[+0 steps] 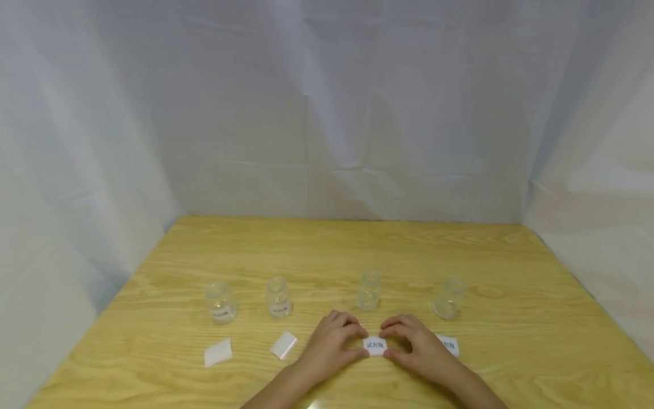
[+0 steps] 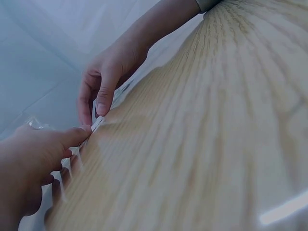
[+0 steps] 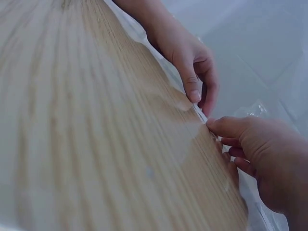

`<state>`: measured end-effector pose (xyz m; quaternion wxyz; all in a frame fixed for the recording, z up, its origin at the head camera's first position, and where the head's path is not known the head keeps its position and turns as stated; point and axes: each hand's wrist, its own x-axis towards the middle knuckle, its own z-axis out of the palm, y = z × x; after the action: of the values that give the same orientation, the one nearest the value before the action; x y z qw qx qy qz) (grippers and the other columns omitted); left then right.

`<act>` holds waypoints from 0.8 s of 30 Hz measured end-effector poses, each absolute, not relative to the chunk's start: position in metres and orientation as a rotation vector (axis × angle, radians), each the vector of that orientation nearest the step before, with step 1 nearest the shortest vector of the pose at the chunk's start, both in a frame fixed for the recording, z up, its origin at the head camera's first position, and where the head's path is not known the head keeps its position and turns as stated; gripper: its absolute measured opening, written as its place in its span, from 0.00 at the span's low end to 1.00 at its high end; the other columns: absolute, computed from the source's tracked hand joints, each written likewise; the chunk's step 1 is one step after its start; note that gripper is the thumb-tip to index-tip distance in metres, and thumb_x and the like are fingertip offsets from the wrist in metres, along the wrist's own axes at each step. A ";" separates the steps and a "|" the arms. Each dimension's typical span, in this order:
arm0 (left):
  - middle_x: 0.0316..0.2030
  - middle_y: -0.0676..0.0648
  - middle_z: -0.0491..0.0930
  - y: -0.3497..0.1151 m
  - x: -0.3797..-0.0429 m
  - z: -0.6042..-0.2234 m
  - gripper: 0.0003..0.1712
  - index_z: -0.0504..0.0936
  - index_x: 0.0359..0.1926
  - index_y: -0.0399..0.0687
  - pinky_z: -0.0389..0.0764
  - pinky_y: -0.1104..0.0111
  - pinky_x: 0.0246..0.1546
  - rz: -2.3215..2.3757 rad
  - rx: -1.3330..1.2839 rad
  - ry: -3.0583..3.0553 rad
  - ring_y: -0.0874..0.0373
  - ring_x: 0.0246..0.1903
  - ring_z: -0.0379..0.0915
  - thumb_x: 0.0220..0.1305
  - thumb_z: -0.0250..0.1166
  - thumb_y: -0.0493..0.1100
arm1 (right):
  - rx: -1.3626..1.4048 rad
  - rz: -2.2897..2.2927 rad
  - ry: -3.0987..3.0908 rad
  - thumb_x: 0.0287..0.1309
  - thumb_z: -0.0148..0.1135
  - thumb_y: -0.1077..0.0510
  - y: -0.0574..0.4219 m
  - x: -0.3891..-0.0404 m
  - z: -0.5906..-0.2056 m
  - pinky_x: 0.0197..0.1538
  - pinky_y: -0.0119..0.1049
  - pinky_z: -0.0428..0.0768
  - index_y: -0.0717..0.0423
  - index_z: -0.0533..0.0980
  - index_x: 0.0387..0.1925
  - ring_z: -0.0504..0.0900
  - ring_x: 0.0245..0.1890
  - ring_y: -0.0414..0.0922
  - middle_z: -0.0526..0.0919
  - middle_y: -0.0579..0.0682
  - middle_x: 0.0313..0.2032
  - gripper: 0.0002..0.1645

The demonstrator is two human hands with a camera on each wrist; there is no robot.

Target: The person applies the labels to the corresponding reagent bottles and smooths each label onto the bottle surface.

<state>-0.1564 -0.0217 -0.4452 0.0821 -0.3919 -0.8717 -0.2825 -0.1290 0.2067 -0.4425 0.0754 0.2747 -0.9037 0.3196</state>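
Note:
A small white label (image 1: 375, 346) with dark characters lies flat on the wooden table between my two hands. My left hand (image 1: 333, 347) holds its left end, thumb at the near corner and fingertips at the far one. At the opposite end my right hand (image 1: 420, 351) grips the label in the same way. In the left wrist view the label (image 2: 97, 123) shows as a thin strip low at the tabletop, with the thumbs right at its ends. Just beyond the hands stands a clear glass bottle (image 1: 369, 292) without a visible label.
Another clear bottle (image 1: 449, 299) stands at the right, behind a second written label (image 1: 449, 345) partly covered by my right hand. To the left are two bottles bearing labels (image 1: 222, 313), with a blank white piece (image 1: 218, 353) and a folded-looking one (image 1: 283, 345) before them.

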 end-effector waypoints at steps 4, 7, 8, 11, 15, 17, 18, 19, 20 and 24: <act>0.45 0.54 0.74 -0.021 -0.156 -0.444 0.18 0.82 0.41 0.51 0.69 0.67 0.48 -0.853 -1.180 -2.593 0.61 0.46 0.65 0.52 0.67 0.54 | 0.829 0.952 -2.698 0.51 0.67 0.50 0.207 -0.128 -0.442 0.50 0.50 0.73 0.49 0.78 0.42 0.70 0.51 0.45 0.74 0.41 0.49 0.15; 0.45 0.54 0.74 -0.020 -0.156 -0.444 0.17 0.82 0.41 0.51 0.69 0.67 0.48 -0.852 -1.179 -2.591 0.61 0.46 0.65 0.51 0.67 0.53 | 0.836 0.947 -2.691 0.52 0.67 0.51 0.207 -0.128 -0.442 0.50 0.50 0.73 0.50 0.78 0.43 0.70 0.51 0.45 0.74 0.41 0.49 0.17; 0.45 0.54 0.74 -0.020 -0.156 -0.443 0.17 0.82 0.40 0.51 0.69 0.67 0.48 -0.852 -1.176 -2.591 0.61 0.46 0.65 0.51 0.68 0.53 | 0.841 0.943 -2.688 0.52 0.66 0.51 0.208 -0.128 -0.443 0.50 0.50 0.73 0.50 0.78 0.44 0.70 0.51 0.45 0.74 0.41 0.49 0.17; 0.45 0.53 0.74 -0.019 -0.156 -0.442 0.18 0.82 0.41 0.51 0.69 0.66 0.47 -0.847 -1.169 -2.594 0.60 0.46 0.65 0.51 0.68 0.53 | 0.857 0.924 -2.672 0.53 0.66 0.51 0.208 -0.129 -0.443 0.49 0.49 0.73 0.50 0.77 0.44 0.70 0.51 0.45 0.74 0.42 0.49 0.16; 0.45 0.53 0.74 -0.018 -0.155 -0.442 0.20 0.81 0.43 0.50 0.69 0.66 0.47 -0.835 -1.156 -2.612 0.60 0.46 0.65 0.51 0.68 0.53 | 0.858 0.931 -2.660 0.53 0.66 0.51 0.208 -0.129 -0.443 0.49 0.50 0.73 0.48 0.76 0.42 0.70 0.50 0.46 0.74 0.42 0.49 0.15; 0.45 0.53 0.74 -0.018 -0.155 -0.442 0.20 0.81 0.43 0.49 0.69 0.66 0.48 -0.833 -1.151 -2.616 0.60 0.46 0.65 0.51 0.68 0.54 | 0.833 0.972 -2.673 0.52 0.66 0.51 0.207 -0.128 -0.443 0.50 0.49 0.73 0.46 0.75 0.43 0.71 0.50 0.45 0.74 0.41 0.48 0.15; 0.45 0.53 0.74 -0.017 -0.155 -0.442 0.20 0.81 0.43 0.50 0.69 0.66 0.48 -0.839 -1.146 -2.620 0.60 0.46 0.65 0.50 0.68 0.53 | 0.817 1.000 -2.680 0.52 0.66 0.52 0.207 -0.128 -0.442 0.50 0.49 0.73 0.46 0.75 0.43 0.71 0.49 0.45 0.75 0.40 0.47 0.15; 0.44 0.54 0.75 -0.017 -0.155 -0.442 0.20 0.81 0.43 0.50 0.69 0.66 0.48 -0.854 -1.143 -2.619 0.61 0.46 0.65 0.50 0.69 0.53 | 0.794 1.031 -2.688 0.52 0.67 0.52 0.207 -0.128 -0.442 0.50 0.48 0.73 0.46 0.75 0.43 0.71 0.49 0.44 0.75 0.39 0.46 0.16; 0.43 0.55 0.75 -0.016 -0.155 -0.443 0.20 0.81 0.42 0.50 0.69 0.66 0.48 -0.874 -1.143 -2.611 0.61 0.46 0.66 0.50 0.69 0.53 | 0.769 1.083 -2.696 0.52 0.67 0.52 0.207 -0.127 -0.442 0.50 0.47 0.73 0.45 0.74 0.43 0.72 0.48 0.44 0.75 0.38 0.45 0.16; 0.36 0.60 0.77 -0.012 -0.157 -0.442 0.13 0.81 0.38 0.50 0.71 0.70 0.42 -1.130 -1.090 -2.609 0.64 0.39 0.67 0.51 0.70 0.47 | 0.718 1.344 -2.658 0.55 0.64 0.56 0.206 -0.127 -0.442 0.46 0.39 0.76 0.49 0.74 0.42 0.76 0.41 0.41 0.78 0.39 0.38 0.13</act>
<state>-0.1567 -0.0125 -0.4422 0.0482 -0.3576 -0.8558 -0.3707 -0.1269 0.2056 -0.4422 0.0386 0.2341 -0.8669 0.4384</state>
